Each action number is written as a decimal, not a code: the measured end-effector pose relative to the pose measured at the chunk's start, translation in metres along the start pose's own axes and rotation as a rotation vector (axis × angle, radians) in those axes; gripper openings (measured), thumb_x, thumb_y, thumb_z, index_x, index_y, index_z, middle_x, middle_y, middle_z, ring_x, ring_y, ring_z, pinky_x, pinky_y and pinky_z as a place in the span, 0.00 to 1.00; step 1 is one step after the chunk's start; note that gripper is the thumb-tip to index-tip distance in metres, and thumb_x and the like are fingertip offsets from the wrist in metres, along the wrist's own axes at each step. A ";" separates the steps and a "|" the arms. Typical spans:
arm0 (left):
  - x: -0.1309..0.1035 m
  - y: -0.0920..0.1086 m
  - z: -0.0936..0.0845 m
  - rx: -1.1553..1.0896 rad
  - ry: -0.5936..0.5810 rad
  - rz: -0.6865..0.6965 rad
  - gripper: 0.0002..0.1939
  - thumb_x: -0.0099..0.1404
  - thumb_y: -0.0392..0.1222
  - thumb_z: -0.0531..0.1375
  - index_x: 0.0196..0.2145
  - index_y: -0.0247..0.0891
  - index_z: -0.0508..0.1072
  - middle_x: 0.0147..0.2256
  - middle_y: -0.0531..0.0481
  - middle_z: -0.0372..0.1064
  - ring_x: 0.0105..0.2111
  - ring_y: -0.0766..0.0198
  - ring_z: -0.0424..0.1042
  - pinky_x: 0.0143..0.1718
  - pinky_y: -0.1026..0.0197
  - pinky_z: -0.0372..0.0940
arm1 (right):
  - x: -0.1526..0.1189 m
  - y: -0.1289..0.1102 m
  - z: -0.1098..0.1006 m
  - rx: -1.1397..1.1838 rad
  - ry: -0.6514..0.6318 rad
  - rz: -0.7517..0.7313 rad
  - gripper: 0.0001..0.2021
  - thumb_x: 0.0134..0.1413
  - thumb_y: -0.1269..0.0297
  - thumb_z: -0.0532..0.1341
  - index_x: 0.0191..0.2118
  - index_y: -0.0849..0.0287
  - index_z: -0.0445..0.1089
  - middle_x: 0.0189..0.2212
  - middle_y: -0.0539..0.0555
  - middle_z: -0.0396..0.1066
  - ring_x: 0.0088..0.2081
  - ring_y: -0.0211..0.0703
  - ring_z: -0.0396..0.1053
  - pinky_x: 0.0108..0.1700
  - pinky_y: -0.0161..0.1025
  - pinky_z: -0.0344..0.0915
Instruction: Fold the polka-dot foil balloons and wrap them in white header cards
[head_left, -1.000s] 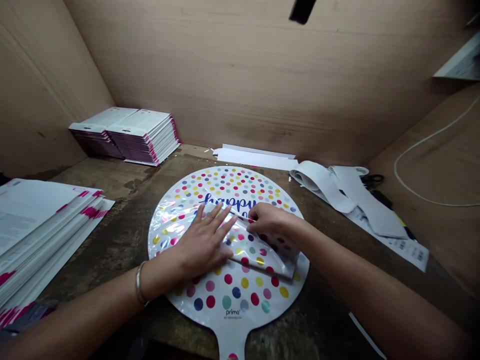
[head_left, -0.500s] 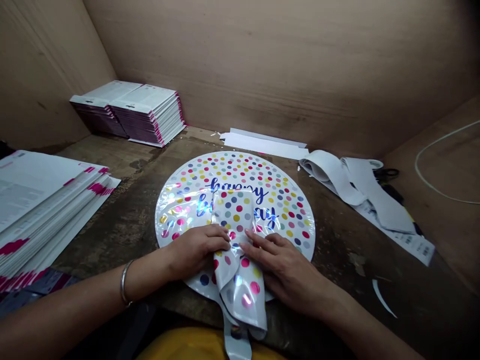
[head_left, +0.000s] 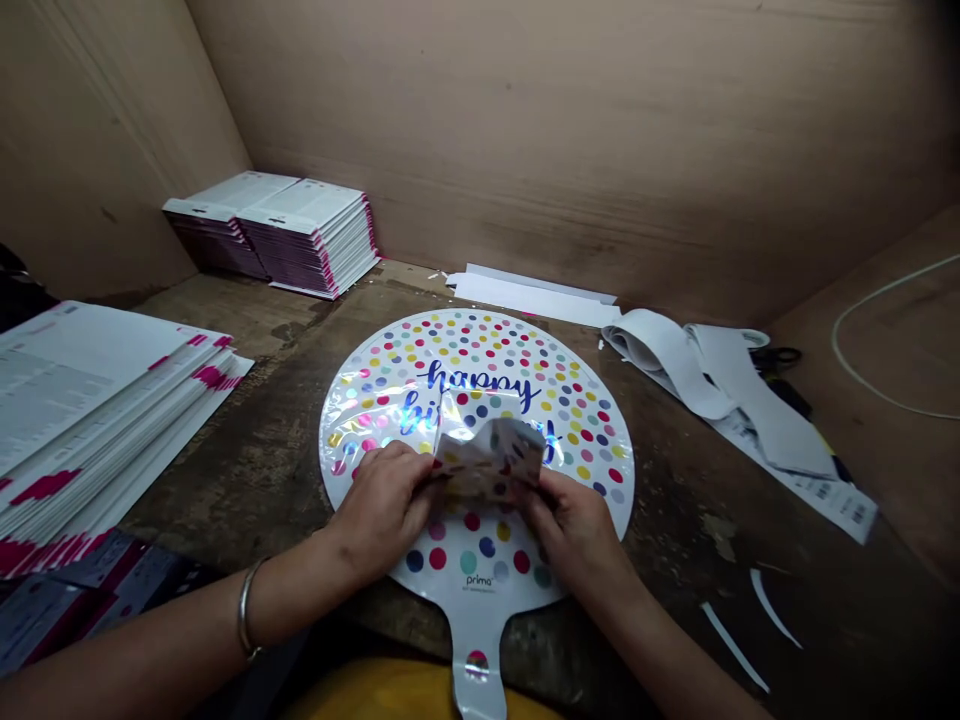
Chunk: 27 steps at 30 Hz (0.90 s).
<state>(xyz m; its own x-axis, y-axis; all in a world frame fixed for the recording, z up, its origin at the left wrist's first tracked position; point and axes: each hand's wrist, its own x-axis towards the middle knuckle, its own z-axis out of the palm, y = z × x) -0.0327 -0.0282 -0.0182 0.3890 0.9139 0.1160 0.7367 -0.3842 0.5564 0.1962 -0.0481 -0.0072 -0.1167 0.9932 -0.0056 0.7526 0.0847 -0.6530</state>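
A folded piece of dotted foil (head_left: 491, 455) is held up between my two hands, over the middle of a flat round foil balloon (head_left: 469, 345). My left hand (head_left: 390, 500) pinches its left edge, and my right hand (head_left: 574, 525) grips its right edge. The balloon lies flat, white with many coloured dots and blue "happy birthday" lettering, partly covered by the folded piece. Its tail (head_left: 478, 650) points toward me over the table's near edge. A bangle circles my left wrist.
Stacks of printed cards stand at the left (head_left: 112, 400) and back left (head_left: 300, 230). White strips (head_left: 536, 295) lie by the back panel. A curled label roll (head_left: 720, 370) and black-handled scissors (head_left: 780, 357) are at the right, with thin white slivers (head_left: 735, 648) nearer me.
The folded piece has been lifted and drawn up from the tail, uncovering the balloon's lower part and printed name. My fingers now pinch its sides. The view has shifted slightly.
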 end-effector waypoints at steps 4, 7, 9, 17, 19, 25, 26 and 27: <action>0.009 0.004 0.005 -0.050 0.061 -0.144 0.06 0.64 0.39 0.53 0.39 0.37 0.61 0.29 0.51 0.66 0.33 0.57 0.67 0.37 0.54 0.60 | 0.011 -0.008 0.003 -0.092 0.084 0.150 0.07 0.56 0.59 0.55 0.34 0.55 0.61 0.22 0.48 0.70 0.25 0.41 0.67 0.28 0.36 0.57; 0.014 0.005 0.003 -0.040 0.044 -0.176 0.08 0.65 0.39 0.52 0.43 0.37 0.59 0.27 0.52 0.66 0.31 0.57 0.68 0.35 0.55 0.61 | 0.017 -0.010 0.004 -0.217 0.103 0.172 0.07 0.57 0.58 0.54 0.33 0.55 0.60 0.22 0.48 0.69 0.25 0.42 0.66 0.26 0.35 0.54; 0.016 0.006 0.001 0.058 0.016 -0.173 0.07 0.65 0.39 0.53 0.41 0.36 0.61 0.29 0.49 0.67 0.32 0.57 0.68 0.34 0.56 0.62 | 0.020 -0.011 0.005 -0.283 0.095 0.167 0.06 0.56 0.59 0.54 0.31 0.54 0.62 0.23 0.48 0.69 0.25 0.42 0.66 0.26 0.35 0.54; 0.019 -0.004 0.001 0.398 -0.067 0.487 0.15 0.68 0.35 0.50 0.50 0.41 0.67 0.53 0.47 0.64 0.56 0.55 0.59 0.58 0.47 0.50 | 0.023 -0.010 0.002 -0.449 0.068 -0.033 0.11 0.59 0.62 0.52 0.38 0.54 0.72 0.34 0.55 0.74 0.36 0.47 0.70 0.37 0.42 0.64; 0.022 -0.006 -0.001 0.336 -0.157 0.526 0.17 0.68 0.38 0.50 0.53 0.39 0.65 0.53 0.46 0.65 0.55 0.56 0.60 0.59 0.48 0.49 | 0.021 -0.006 -0.005 -0.461 0.074 -0.205 0.13 0.56 0.59 0.55 0.42 0.56 0.73 0.51 0.61 0.67 0.52 0.56 0.62 0.49 0.50 0.61; 0.027 0.000 -0.009 0.196 -0.189 0.477 0.24 0.61 0.47 0.57 0.53 0.34 0.64 0.50 0.40 0.66 0.51 0.51 0.64 0.53 0.49 0.58 | 0.025 0.006 -0.007 -0.379 -0.228 -0.459 0.31 0.48 0.72 0.57 0.61 0.63 0.56 0.61 0.61 0.56 0.64 0.53 0.46 0.61 0.56 0.50; 0.028 0.002 -0.008 0.187 -0.188 0.458 0.25 0.60 0.47 0.58 0.53 0.34 0.64 0.49 0.39 0.66 0.50 0.51 0.64 0.53 0.49 0.58 | 0.027 0.007 -0.004 -0.379 -0.224 -0.452 0.30 0.47 0.75 0.55 0.60 0.63 0.58 0.59 0.61 0.58 0.63 0.52 0.49 0.61 0.56 0.50; 0.029 0.003 -0.006 0.179 -0.182 0.432 0.26 0.59 0.46 0.59 0.53 0.33 0.64 0.48 0.39 0.66 0.49 0.50 0.65 0.52 0.49 0.59 | 0.029 0.007 -0.001 -0.378 -0.200 -0.448 0.29 0.46 0.77 0.54 0.58 0.62 0.61 0.58 0.61 0.61 0.61 0.52 0.53 0.61 0.57 0.50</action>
<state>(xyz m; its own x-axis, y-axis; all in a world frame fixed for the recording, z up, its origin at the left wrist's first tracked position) -0.0226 -0.0021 -0.0077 0.7578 0.6349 0.1502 0.5643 -0.7534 0.3377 0.1990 -0.0186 -0.0116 -0.5658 0.8235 0.0410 0.7758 0.5486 -0.3117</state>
